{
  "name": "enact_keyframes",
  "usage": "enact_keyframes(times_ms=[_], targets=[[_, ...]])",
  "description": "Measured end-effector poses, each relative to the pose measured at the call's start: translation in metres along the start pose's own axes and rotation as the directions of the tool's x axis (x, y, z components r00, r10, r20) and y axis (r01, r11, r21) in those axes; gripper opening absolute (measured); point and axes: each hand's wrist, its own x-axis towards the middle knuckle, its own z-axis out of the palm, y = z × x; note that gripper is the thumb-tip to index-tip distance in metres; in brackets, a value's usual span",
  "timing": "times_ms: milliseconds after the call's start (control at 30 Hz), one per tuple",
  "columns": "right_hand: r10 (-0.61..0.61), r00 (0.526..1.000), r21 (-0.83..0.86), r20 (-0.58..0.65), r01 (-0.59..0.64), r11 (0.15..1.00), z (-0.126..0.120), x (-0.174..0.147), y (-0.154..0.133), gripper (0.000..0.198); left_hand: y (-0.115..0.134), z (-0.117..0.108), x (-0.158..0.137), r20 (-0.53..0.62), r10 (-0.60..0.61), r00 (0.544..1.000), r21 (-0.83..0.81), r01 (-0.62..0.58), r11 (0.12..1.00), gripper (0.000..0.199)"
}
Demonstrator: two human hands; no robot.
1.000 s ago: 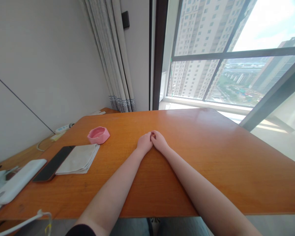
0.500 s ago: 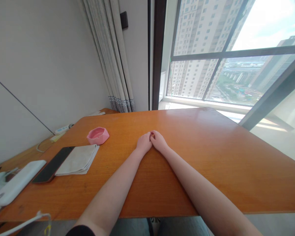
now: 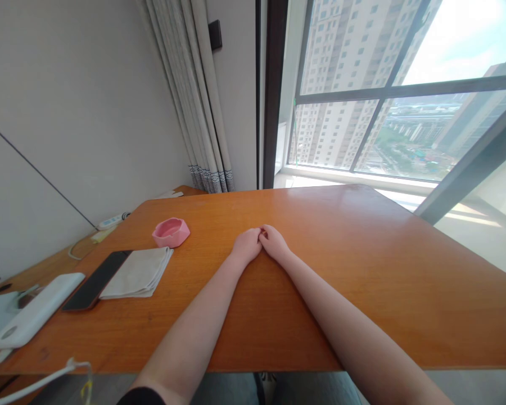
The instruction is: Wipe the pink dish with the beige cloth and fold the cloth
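Note:
My left hand [image 3: 247,245] and my right hand [image 3: 274,242] rest together on the wooden table [image 3: 362,275], touching at the thumbs and fingers. Both look loosely closed, with the fingers curled inward and partly hidden. No object shows in either one. To the left of my left hand stands a pink angular ashtray [image 3: 171,233]. In front of it lies a folded pale cloth [image 3: 138,274], side by side with a dark phone [image 3: 99,281].
A white power bank [image 3: 37,310] lies at the table's left side, close to a white cable [image 3: 34,385]. Behind, a power strip [image 3: 110,221] lies by the wall. Beyond the far edge hang a grey curtain [image 3: 194,101] and a large window [image 3: 341,129].
The whole view has shifted slightly to the right. My hands stay together in the same place on the table, and the objects have not moved.

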Motion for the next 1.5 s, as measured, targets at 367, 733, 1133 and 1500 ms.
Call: enact_keyframes(times_ms=[367, 733, 1133, 1500], targets=[[-0.042, 0.999, -0.034, 0.031, 0.043, 0.998, -0.001, -0.001, -0.003, 0.019, -0.112, -0.105, -0.050, -0.593, -0.336, 0.731, 0.168, 0.521, 0.837, 0.032], [-0.066, 0.995, -0.020, 0.070, 0.067, 0.998, -0.002, -0.002, -0.003, 0.029, -0.154, -0.094, -0.069, -0.381, -0.509, 0.772, 0.161, 0.598, 0.785, 0.039], [0.246, 0.933, 0.540, -0.263, -0.069, 0.839, 0.005, 0.004, 0.001, 0.045, -0.057, -0.033, -0.028, -0.409, -0.047, 0.911, 0.111, 0.101, 0.989, 0.021], [0.294, 0.928, 0.598, -0.228, -0.105, 0.795, 0.000, 0.002, -0.003, 0.059, 0.020, -0.006, -0.014, -0.283, 0.100, 0.954, 0.063, -0.086, 0.994, 0.013]])
